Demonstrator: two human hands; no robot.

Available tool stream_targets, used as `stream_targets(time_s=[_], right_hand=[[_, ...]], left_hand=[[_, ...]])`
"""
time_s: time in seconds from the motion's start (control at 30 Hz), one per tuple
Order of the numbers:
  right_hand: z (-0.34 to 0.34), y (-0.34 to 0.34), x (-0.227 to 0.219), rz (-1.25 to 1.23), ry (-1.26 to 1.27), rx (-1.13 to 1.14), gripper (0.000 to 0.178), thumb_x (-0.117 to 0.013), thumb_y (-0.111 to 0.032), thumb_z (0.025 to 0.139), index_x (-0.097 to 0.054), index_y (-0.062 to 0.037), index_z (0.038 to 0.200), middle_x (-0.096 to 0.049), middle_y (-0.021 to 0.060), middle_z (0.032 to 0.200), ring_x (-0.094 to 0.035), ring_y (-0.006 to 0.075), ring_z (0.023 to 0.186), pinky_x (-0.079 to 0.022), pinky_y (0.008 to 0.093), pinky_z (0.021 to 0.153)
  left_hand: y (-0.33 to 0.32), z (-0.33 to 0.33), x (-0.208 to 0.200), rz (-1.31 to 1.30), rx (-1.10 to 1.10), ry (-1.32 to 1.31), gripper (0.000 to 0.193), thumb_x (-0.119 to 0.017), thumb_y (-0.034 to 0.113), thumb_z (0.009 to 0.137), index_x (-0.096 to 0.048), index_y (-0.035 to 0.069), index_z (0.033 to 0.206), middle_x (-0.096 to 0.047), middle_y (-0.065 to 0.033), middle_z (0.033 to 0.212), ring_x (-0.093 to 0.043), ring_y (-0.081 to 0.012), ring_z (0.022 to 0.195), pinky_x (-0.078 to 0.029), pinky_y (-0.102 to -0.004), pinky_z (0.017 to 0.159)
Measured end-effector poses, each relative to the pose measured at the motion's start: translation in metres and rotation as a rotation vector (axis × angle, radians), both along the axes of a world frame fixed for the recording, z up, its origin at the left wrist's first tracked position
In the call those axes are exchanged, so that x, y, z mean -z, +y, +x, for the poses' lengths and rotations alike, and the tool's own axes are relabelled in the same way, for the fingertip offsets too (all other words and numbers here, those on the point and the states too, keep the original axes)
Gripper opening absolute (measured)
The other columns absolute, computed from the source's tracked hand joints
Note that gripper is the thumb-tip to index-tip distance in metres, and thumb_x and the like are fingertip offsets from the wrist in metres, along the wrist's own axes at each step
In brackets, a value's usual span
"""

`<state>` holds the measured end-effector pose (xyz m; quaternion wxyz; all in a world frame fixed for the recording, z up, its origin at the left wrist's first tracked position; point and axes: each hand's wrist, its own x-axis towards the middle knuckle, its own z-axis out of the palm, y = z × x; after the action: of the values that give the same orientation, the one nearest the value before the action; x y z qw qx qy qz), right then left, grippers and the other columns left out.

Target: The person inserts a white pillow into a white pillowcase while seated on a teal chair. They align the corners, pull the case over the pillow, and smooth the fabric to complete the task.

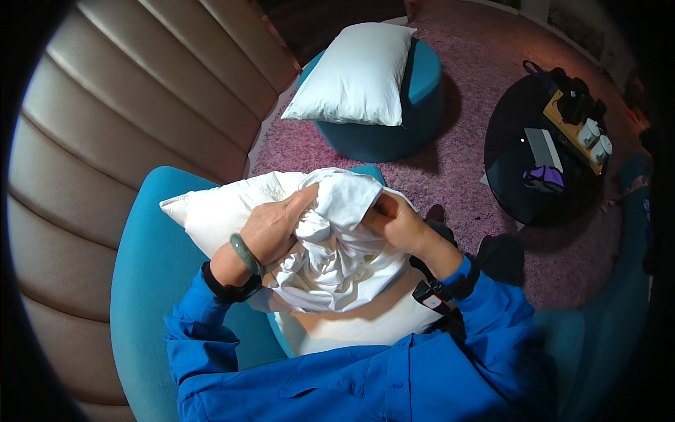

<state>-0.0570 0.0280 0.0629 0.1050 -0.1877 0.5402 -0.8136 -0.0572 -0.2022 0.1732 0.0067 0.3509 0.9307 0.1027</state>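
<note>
A bunched white pillowcase (334, 264) is gathered in many folds over a white pillow (225, 211), which lies across the teal seat in front of me. One pillow corner points out to the left. My left hand (271, 226) is closed on the cloth at its upper left, thumb stretched along the fabric. A flat flap of the cloth spans between both hands. My right hand (396, 219) pinches this flap's right edge, with the fingertips partly hidden by the cloth. A green bangle (244, 253) circles my left wrist.
Ahead, a second white pillow (355, 74) rests on a round teal ottoman (365, 141). At the right, a dark round table (503, 162) carries a wooden tray (562, 130) with two white cups, plus a silver flat device and a purple-black item. A padded wall (140, 105) borders the left.
</note>
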Motion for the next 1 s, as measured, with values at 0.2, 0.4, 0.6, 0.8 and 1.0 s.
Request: stream_targets(time_s=[0.2, 0.4, 0.6, 0.8, 1.0], right_hand=[[0.018, -0.003, 0.016, 0.235, 0.238, 0.103, 0.047, -0.062, 0.003, 0.092, -0.045, 0.0029, 0.136, -0.057, 0.0143, 0.128, -0.056, 0.0208, 0.117, -0.045, 0.0322, 0.101], [0.029, -0.005, 0.012, 0.188, 0.191, 0.237, 0.032, -0.066, -0.005, 0.088, -0.054, -0.002, 0.118, -0.063, 0.0153, 0.115, -0.064, 0.0253, 0.106, -0.05, 0.0345, 0.088], [0.023, 0.005, -0.007, 0.454, 0.5, 0.295, 0.038, -0.07, -0.022, 0.087, -0.054, -0.0061, 0.119, -0.063, 0.0174, 0.109, -0.061, 0.0403, 0.104, -0.049, 0.0458, 0.09], [0.023, 0.012, 0.008, 0.507, 0.658, 0.318, 0.042, -0.07, -0.024, 0.086, -0.053, -0.0036, 0.119, -0.063, 0.0182, 0.108, -0.061, 0.0421, 0.102, -0.05, 0.0473, 0.087], [0.025, 0.018, 0.038, 0.272, 0.47, 0.295, 0.041, -0.066, -0.013, 0.086, -0.054, 0.0009, 0.122, -0.062, 0.0229, 0.115, -0.062, 0.0391, 0.103, -0.051, 0.0423, 0.089]], left_hand=[[0.005, -0.014, 0.022, -0.009, 0.086, -0.049, 0.052, -0.074, 0.011, 0.069, -0.056, 0.008, 0.118, -0.066, -0.0152, 0.106, -0.066, -0.0375, 0.084, -0.052, -0.0444, 0.071], [0.01, -0.012, 0.035, 0.177, 0.183, -0.086, 0.022, -0.072, 0.007, 0.068, -0.062, 0.005, 0.088, -0.063, -0.0111, 0.084, -0.064, -0.0355, 0.076, -0.05, -0.041, 0.062], [0.014, -0.006, 0.038, 0.184, 0.153, -0.079, 0.023, -0.072, 0.007, 0.069, -0.062, 0.006, 0.09, -0.064, -0.0111, 0.085, -0.064, -0.0352, 0.076, -0.051, -0.0411, 0.063], [0.017, 0.0, 0.035, 0.14, 0.087, -0.075, 0.04, -0.073, 0.006, 0.07, -0.062, 0.007, 0.108, -0.065, -0.0142, 0.099, -0.066, -0.0359, 0.087, -0.054, -0.0398, 0.07], [0.01, 0.008, 0.027, 0.395, 0.046, -0.093, 0.043, -0.073, 0.001, 0.075, -0.062, 0.007, 0.116, -0.064, -0.0144, 0.112, -0.064, -0.0355, 0.102, -0.053, -0.0401, 0.085]])
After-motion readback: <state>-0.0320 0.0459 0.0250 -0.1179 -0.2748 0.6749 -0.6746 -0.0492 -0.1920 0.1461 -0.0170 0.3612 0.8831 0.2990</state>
